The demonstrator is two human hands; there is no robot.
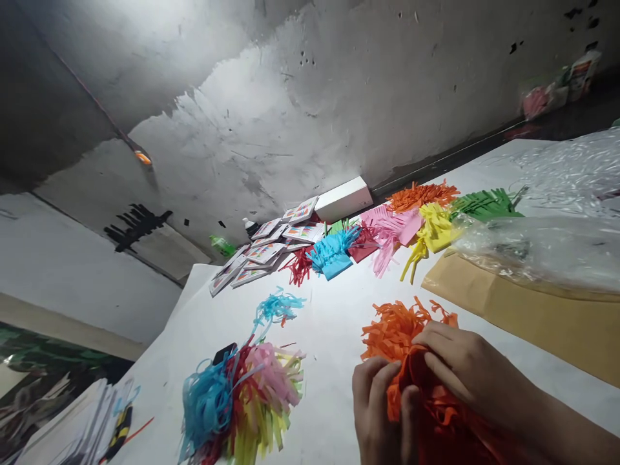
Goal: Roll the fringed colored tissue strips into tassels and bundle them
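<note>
Both hands work on a bunch of orange fringed paper (390, 329) at the table's near right. My left hand (380, 403) has its fingers curled round the near side of the paper. From the right, my right hand (462, 358) presses its fingers and thumb against a rolled part in the middle. More orange strips hang below, dark in shadow, and part of the bunch is hidden behind my fingers. To the left of my hands lies a tassel bundle (261, 394) of blue, red, pink and yellow strips. Loose blue strips (278, 307) lie just beyond it.
Fringed paper bunches in blue (334, 252), pink (394, 229), yellow (436, 226), orange (421, 196) and green (489, 203) line the table's far side. Flat printed packs (264, 252) and a white box (343, 199) stand near the wall. Clear plastic (547, 248) covers part of a brown envelope (513, 307).
</note>
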